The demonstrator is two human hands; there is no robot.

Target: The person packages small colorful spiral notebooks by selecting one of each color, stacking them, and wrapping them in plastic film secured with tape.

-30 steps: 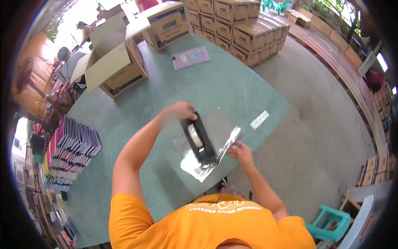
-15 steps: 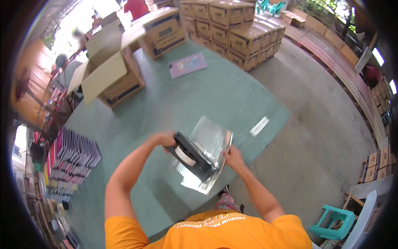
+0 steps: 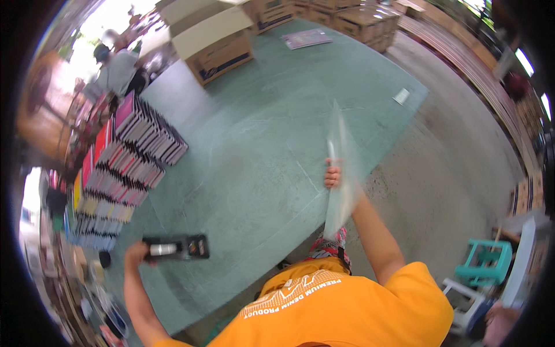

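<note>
At the near left edge of the table, my left hand [image 3: 137,253] is closed on one end of a black tape dispenser [image 3: 193,247] with a pale roll inside. My right hand [image 3: 332,175] grips a flat pack in clear plastic [image 3: 347,153], held up on edge near the table's right side. Motion smears the pack, so its contents cannot be made out. Only the fingers of the right hand show around its edge.
Tall stacks of notebooks [image 3: 110,185] line the left side of the green table [image 3: 248,150]. An open cardboard box [image 3: 217,55], a purple notebook [image 3: 306,38] and a white slip [image 3: 401,96] lie farther off. A teal stool [image 3: 485,261] stands at right on the floor.
The tape dispenser has moved off the pack, down to the left with my left hand. My right hand has lifted the pack and turned it on edge. The view has shifted.
</note>
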